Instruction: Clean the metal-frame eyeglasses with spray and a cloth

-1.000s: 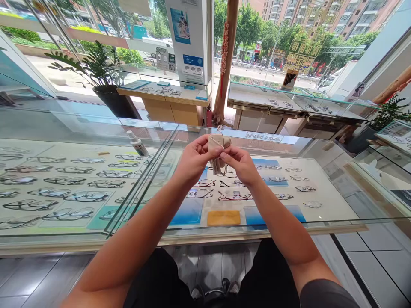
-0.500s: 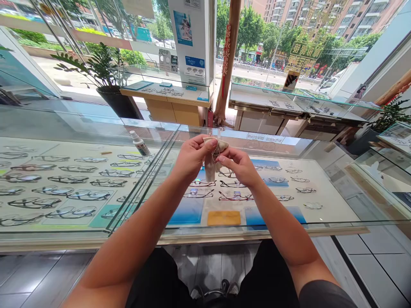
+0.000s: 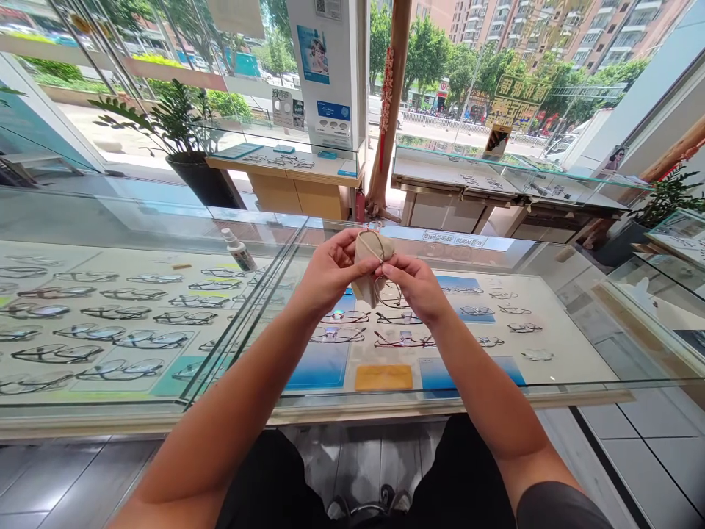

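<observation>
Cloth: a small tan cloth (image 3: 368, 258) is held up in the air over the glass worktop (image 3: 496, 389), at about 12 o'clock from the person's body, with one end hanging down
Glasses: a pair of thin wire glasses (image 3: 385, 292) is wrapped partly in the cloth; a thin wire runs over the top of the cloth and a round rim shows just under it
Left hand: the left hand (image 3: 329, 273) is at 9 o'clock of the cloth, with thumb and fingers pinched shut on the cloth
Right hand: the right hand (image 3: 419, 285) is at 3 o'clock of the cloth, with its fingertips pinched on the glasses and the cloth edge
Hands together: both hands are close, almost touching, with the cloth between them
Under the hands: rows of glasses (image 3: 396, 339) lie inside the case below the glass, with a yellow pad (image 3: 384, 377) at 6 o'clock of them
Bottle: a small white bottle (image 3: 237, 249) leans on the worktop at 9 o'clock of the hands, well apart from them
Left case: many more glasses (image 3: 110, 323) lie in rows at 9 o'clock
Far away: a potted plant (image 3: 181, 139) stands at 11 o'clock by the window
Legs: dark trousers (image 3: 275, 485) show at 6 o'clock, under the worktop edge
</observation>
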Tool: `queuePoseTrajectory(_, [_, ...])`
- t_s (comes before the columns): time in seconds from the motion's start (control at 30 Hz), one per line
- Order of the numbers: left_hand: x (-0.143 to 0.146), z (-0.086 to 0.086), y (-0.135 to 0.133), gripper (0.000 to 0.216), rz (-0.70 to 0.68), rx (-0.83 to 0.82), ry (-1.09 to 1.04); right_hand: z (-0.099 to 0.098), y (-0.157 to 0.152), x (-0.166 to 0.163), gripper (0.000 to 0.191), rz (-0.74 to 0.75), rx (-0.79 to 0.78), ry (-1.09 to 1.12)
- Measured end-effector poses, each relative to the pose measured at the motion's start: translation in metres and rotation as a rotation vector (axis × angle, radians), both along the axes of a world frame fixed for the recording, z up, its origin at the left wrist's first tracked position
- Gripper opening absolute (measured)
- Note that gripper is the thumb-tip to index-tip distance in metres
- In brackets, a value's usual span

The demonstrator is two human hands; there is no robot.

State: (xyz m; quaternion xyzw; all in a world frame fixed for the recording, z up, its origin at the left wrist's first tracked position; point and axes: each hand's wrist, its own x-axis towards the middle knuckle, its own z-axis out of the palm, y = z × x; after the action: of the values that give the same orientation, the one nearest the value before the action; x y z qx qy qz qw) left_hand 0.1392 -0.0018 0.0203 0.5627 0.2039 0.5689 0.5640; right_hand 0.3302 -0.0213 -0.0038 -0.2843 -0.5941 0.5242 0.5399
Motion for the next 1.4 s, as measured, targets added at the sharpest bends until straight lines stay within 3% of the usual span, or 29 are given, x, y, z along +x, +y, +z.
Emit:
queuePoseTrajectory(0.17, [0.009,-0.003,-0.006,0.044,0.111,0.007,0.003,-0.004,-0.002,-0.008,0.044,0.041,-0.005,-0.059])
queuePoseTrajectory(0.33, [0.010,-0.001,-0.005,0.051,0.153,0.014,-0.026,-0.006,-0.003,-0.010,0.044,0.020,0.016,-0.083])
queuePoseTrajectory(0.5, [-0.009,0.006,0.002,0.048,0.001,0.055,0.088,-0.002,-0.001,-0.003,0.038,0.012,0.050,-0.062])
queuePoseTrajectory(0.67, [-0.012,0.005,0.003,0.051,-0.127,0.001,0.064,-0.003,0.001,0.001,0.035,0.008,-0.002,0.018])
queuePoseTrajectory(0.77, [-0.004,0.000,0.002,0.056,-0.069,0.019,0.007,-0.006,0.002,-0.004,0.041,0.022,-0.037,0.047])
queuePoseTrajectory(0.93, [0.006,-0.002,-0.003,0.040,0.043,0.056,-0.010,-0.008,-0.001,-0.011,0.039,0.072,-0.006,0.016])
queuePoseTrajectory(1.13, [0.003,-0.002,-0.002,0.050,0.115,0.119,0.023,-0.004,-0.004,-0.009,0.040,0.034,0.034,-0.078])
queuePoseTrajectory(1.23, [-0.005,-0.002,0.005,0.048,0.061,0.150,0.049,-0.001,-0.002,-0.003,0.037,0.020,0.052,-0.070])
queuePoseTrajectory(1.4, [-0.015,0.001,0.010,0.037,-0.140,0.147,0.109,0.000,0.002,0.005,0.034,0.030,0.019,0.005])
